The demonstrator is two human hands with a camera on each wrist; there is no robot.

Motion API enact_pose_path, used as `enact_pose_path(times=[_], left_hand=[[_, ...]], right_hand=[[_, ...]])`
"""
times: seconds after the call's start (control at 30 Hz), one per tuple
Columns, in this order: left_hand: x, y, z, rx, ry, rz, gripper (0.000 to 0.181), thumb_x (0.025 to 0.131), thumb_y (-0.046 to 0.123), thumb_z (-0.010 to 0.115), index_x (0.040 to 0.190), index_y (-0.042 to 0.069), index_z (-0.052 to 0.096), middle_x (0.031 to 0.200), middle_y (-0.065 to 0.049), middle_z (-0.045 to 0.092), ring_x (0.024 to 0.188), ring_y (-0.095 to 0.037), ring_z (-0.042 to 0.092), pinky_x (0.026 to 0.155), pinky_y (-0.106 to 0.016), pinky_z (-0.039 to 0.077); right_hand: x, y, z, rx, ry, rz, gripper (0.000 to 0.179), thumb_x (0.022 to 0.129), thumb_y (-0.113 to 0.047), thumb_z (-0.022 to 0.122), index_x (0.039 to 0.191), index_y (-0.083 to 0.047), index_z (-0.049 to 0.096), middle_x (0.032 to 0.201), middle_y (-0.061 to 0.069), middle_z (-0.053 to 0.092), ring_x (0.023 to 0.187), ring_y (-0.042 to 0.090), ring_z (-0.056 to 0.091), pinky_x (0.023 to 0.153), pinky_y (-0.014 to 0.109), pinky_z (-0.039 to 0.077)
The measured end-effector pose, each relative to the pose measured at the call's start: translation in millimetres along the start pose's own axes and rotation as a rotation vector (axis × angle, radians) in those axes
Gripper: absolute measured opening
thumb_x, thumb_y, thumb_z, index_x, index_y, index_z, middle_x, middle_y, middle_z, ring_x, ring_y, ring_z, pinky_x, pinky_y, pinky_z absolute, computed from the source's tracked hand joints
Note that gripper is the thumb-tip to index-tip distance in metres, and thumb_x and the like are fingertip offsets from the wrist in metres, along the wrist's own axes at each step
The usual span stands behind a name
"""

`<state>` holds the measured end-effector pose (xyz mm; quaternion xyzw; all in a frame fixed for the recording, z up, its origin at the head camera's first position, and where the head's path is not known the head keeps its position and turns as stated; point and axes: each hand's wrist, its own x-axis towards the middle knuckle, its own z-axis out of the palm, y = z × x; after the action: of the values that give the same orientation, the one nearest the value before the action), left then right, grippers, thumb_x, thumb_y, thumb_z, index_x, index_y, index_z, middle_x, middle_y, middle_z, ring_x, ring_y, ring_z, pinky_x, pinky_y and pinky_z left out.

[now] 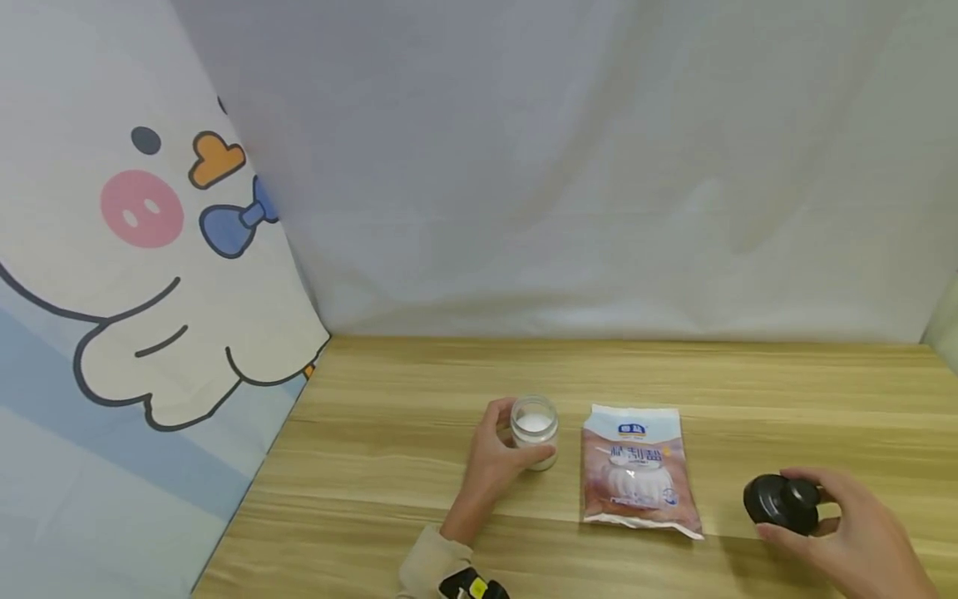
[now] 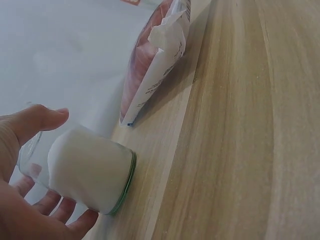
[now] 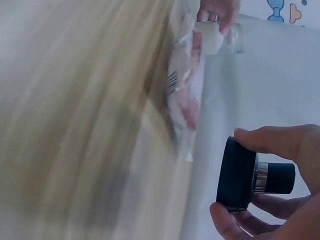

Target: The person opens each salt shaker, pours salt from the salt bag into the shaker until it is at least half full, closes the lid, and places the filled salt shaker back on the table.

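Observation:
My left hand (image 1: 497,453) grips a clear glass jar (image 2: 92,167) partly filled with white powder, its thumb and fingers round the side. The jar stands upright on the table with its mouth uncovered. In my right hand (image 1: 861,528) is a black lid (image 3: 236,175) with a round knob and a silver band, pinched at the rim between thumb and fingers. The lid is held above the table at the right. Between the hands lies a pink and white plastic packet (image 1: 636,470) with printed lettering, flat on the table.
The wood-grain table (image 1: 359,466) meets a pale cloth backdrop (image 1: 524,208) at its far edge. At the left hangs a cloth with a cartoon bird (image 1: 150,274). A dark strap with a yellow patch (image 1: 476,586) is on the left wrist.

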<state>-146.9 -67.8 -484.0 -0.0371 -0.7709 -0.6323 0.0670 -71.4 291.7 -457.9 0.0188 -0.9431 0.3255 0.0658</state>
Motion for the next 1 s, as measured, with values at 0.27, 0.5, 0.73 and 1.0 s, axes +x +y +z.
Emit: enact_pose_path(times=[0.27,0.5,0.73,1.0], left_hand=[[0.6,-4.4,-1.1,0.057,-0.002,-0.013,0.070,0.065,0.014,0.086,0.125,0.011,0.051,0.116,-0.011,0.059,0.102,-0.023,0.055,0.086,-0.037,0.050],[1.8,-10.1,-2.7,0.092,-0.029,0.021,0.071,0.067,0.017,0.086,0.128,0.012,0.048,0.118,-0.011,0.058,0.101,-0.024,0.057,0.087,-0.043,0.051],[4.4,-12.5,-2.3,0.152,-0.027,0.032,0.068,0.065,0.024,0.087,0.122,0.014,0.051,0.111,-0.006,0.060,0.092,-0.018,0.060,0.081,-0.033,0.052],[3.8,-10.8,-2.0,0.168,-0.021,0.032,0.068,0.064,0.026,0.087,0.122,0.017,0.052,0.110,-0.003,0.059,0.096,-0.017,0.057,0.082,-0.035,0.051]], right_hand=[[17.4,-40,-4,0.053,0.027,-0.103,0.065,0.068,-0.033,0.086,0.120,-0.006,0.057,0.112,0.019,0.058,0.068,0.014,0.059,0.053,0.022,0.046],[34.2,-66,-4,0.107,0.105,-0.282,0.059,0.065,-0.026,0.088,0.115,-0.011,0.061,0.106,0.006,0.058,0.069,0.000,0.056,0.056,0.017,0.049],[49.7,-82,3,0.158,0.100,-0.388,0.056,0.064,-0.023,0.089,0.113,-0.011,0.063,0.103,0.002,0.059,0.077,0.000,0.054,0.060,0.015,0.051],[70.7,-100,20,0.236,0.042,-0.473,0.055,0.067,-0.022,0.087,0.114,-0.008,0.063,0.104,0.002,0.060,0.084,0.008,0.054,0.062,0.019,0.054]])
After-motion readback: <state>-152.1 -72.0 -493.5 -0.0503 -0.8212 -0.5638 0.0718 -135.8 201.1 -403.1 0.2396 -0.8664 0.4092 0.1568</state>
